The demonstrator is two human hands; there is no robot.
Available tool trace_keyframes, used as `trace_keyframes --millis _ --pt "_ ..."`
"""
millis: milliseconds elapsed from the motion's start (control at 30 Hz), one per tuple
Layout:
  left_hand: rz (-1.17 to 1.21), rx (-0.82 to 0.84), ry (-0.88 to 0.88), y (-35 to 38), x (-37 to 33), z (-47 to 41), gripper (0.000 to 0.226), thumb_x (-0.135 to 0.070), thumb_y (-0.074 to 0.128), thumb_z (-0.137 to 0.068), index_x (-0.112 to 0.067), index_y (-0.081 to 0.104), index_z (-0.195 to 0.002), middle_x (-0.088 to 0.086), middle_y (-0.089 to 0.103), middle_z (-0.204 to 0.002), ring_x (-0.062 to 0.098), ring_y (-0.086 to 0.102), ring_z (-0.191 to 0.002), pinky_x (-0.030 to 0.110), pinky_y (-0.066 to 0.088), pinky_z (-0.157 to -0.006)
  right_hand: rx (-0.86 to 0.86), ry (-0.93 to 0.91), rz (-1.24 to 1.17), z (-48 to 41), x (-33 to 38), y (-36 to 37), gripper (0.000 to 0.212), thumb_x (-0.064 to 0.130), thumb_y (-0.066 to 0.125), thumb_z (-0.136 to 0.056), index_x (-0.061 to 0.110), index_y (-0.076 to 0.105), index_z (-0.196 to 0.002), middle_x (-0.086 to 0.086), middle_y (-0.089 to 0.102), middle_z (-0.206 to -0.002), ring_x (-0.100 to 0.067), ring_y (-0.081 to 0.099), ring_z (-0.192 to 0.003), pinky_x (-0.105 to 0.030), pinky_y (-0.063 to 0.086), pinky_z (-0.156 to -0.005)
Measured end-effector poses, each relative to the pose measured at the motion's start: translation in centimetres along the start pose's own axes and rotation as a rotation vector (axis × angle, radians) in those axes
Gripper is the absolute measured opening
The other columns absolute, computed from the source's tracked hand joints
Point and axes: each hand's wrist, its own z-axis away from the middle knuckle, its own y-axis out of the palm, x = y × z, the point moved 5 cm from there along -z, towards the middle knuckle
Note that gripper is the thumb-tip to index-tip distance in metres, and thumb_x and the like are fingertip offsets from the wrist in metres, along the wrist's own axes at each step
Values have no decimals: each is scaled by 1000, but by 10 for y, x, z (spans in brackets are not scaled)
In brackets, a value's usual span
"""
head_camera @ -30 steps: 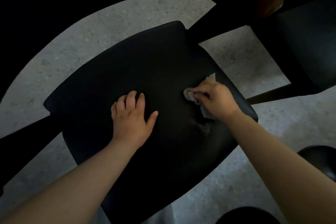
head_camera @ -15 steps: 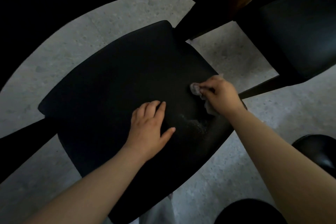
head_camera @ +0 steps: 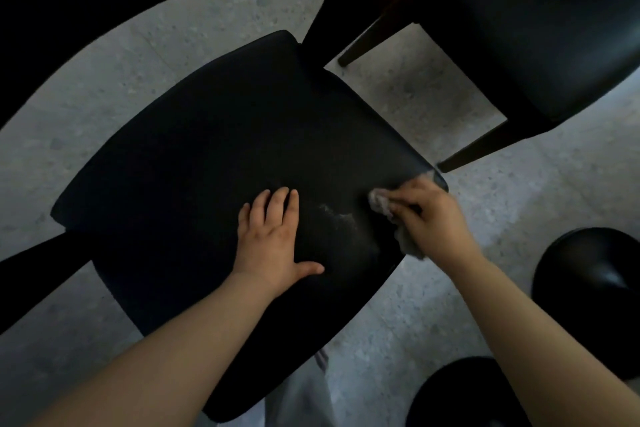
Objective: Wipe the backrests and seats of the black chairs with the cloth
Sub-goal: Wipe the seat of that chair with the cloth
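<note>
**Cloth at the seat corner**

Slid outward, the right hand [head_camera: 433,218] grips the bunched cloth [head_camera: 379,202] in curled fingers at the seat [head_camera: 225,156] corner. The left hand [head_camera: 273,246] presses flat, fingers straight. A pale smear [head_camera: 337,218] lies just left of the cloth fingers.

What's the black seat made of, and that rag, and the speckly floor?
The black seat looks like smooth matte leather or vinyl, maybe plastic: it is even and dark, with a pale smear. The cloth seems soft, crumpled fabric, bunched in the right hand. The floor looks like speckled grey stone or terrazzo.
</note>
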Motion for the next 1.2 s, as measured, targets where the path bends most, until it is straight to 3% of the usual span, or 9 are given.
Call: trace_keyframes --millis 133,300,433,533,733,833,933,1033,1200 --pt "-8 19 -9 4 1 -2 126 -80 60 -68 -20 -12 -154 0 -14 -158 27 -12 -147 50 -3 -121 -70 5 24 -30 0 20 21 11 66 -89 16 74 -108 1 60 -101 -15 56 -96 -29 48 -86" --pt "-45 33 -3 5 0 -4 126 -80 58 -70 -18 -15 -153 1 -17 -158 29 -13 -147 51 -1 -121 -108 43 -37 36 -14 36 19 10 66 -87 17 76 -102 5 58 -92 -12 57 -85 -17 44 -76" --pt "-77 34 5 6 -1 -3 126 -81 55 -71 -17 -17 -152 3 -17 -158 30 -13 -147 52 0 -120 -37 137 -91 92 -27 42 19 7 67 -87 21 77 -95 11 59 -87 -9 61 -80 -30 52 -74" --pt "-92 27 17 7 -1 -2 126 -82 54 -71 -16 -17 -152 4 -16 -159 31 -13 -147 53 -1 -120 -152 223 -103 107 -26 25 22 -1 67 -87 17 77 -94 5 60 -87 -13 63 -81 -25 50 -76" --pt "-125 32 15 9 -1 -5 128 -82 54 -70 -15 -17 -152 5 -16 -159 32 -12 -147 52 0 -120 -396 278 -107 51 -12 10 20 8 67 -89 16 75 -106 0 59 -97 -16 58 -91 -21 44 -81" --pt "-128 35 12 11 -1 -7 128 -82 54 -70 -16 -18 -152 5 -17 -159 32 -13 -147 52 -2 -120 -370 273 -105 36 -12 31 19 7 66 -89 12 75 -105 2 56 -97 -18 57 -93 -24 46 -84" --pt "-133 27 8 12 0 -8 128 -83 54 -70 -16 -18 -152 4 -17 -159 32 -13 -147 51 -3 -120 -403 258 -152 67 -13 55 19 2 66 -88 13 76 -101 5 55 -92 -7 56 -87 -8 39 -81" --pt "-146 20 12 12 0 -7 128 -84 53 -70 -16 -19 -152 5 -17 -159 32 -13 -147 52 -2 -120 -352 323 -250 117 -19 72 25 -3 66 -86 16 75 -99 11 58 -90 6 57 -87 -4 38 -80" --pt "-157 25 10 10 -1 -6 128 -83 53 -70 -15 -19 -152 6 -17 -159 32 -12 -147 52 -1 -120 -362 433 -264 153 -33 74 34 -3 67 -85 30 72 -91 8 59 -83 -6 60 -82 -7 40 -75"
